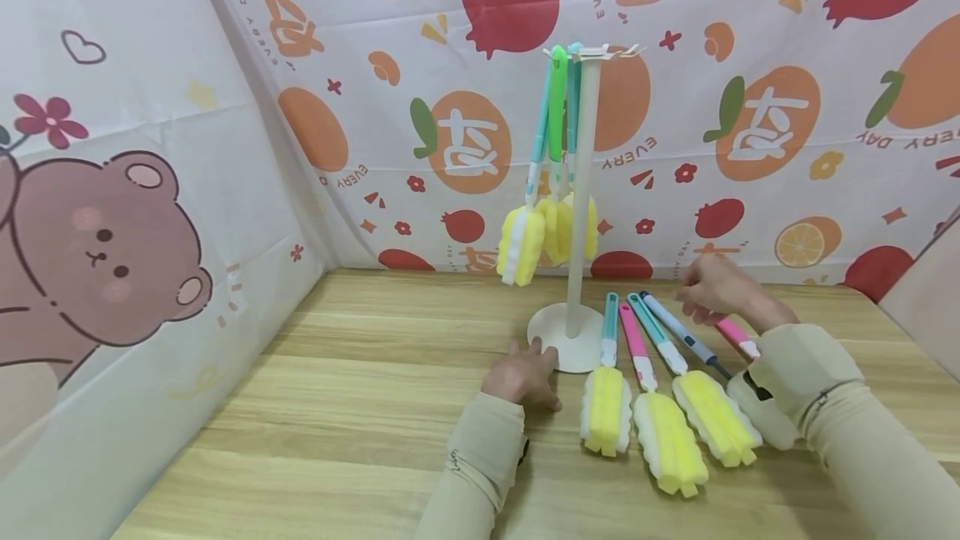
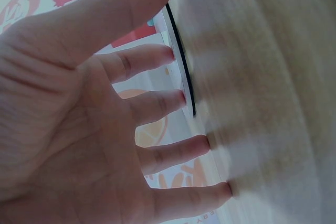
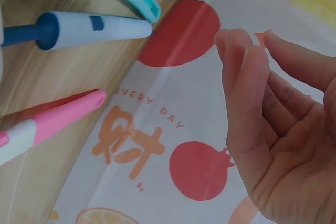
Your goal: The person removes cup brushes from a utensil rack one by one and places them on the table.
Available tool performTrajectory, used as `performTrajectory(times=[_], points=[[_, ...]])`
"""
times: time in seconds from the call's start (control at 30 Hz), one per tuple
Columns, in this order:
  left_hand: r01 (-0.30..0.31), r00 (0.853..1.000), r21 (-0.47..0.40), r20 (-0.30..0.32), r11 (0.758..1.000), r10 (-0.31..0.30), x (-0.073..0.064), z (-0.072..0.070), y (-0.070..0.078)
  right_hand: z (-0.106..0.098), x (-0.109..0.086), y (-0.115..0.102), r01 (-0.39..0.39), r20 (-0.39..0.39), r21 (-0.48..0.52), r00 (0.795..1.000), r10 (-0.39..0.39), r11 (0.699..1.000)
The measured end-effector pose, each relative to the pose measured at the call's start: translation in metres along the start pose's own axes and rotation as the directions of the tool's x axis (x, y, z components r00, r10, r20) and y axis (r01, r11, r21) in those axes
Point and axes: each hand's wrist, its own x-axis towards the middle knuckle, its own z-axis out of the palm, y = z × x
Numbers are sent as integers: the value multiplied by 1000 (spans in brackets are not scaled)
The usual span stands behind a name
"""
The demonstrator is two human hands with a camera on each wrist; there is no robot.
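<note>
A white stand rises from a round base, and several sponge brushes hang from its hooks, the nearest showing a yellow-and-white sponge head and a green handle. My left hand rests with spread fingers, its fingertips right at the base's front edge and on the table. My right hand holds nothing; its fingers are loosely bent above the brush handles. Below it lie a blue-grey handle and a pink handle, whose heads are largely hidden by the right sleeve.
On the wooden table, right of the base, lie a teal-handled brush, a pink-handled brush and another teal-handled brush, heads toward me. A fruit-print cloth hangs behind; a bear-print cloth stands at left.
</note>
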Motion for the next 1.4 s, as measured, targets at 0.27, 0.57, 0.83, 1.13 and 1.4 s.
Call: performTrajectory(times=[0.27, 0.57, 0.83, 1.13, 1.4], points=[[0, 1000, 6, 1, 1000, 0, 0, 0, 0, -1, -1, -13, 21, -43, 38, 999, -19, 999], [0, 1000, 12, -3, 1000, 0, 0, -1, 0, -3, -3, -26, 26, -90, 66, 996, -20, 997], [-5, 1000, 20, -6, 1000, 5, 1, -2, 0, -5, -3, -34, 59, -138, 72, 989, -49, 996], [-2, 1000, 22, -11, 1000, 2, -1, -2, 0, -5, -5, -48, 81, -176, 66, 982, -68, 995], [6, 1000, 25, -12, 1000, -6, -1, -2, 1, -6, -5, -58, 90, -200, 60, 977, -77, 994]])
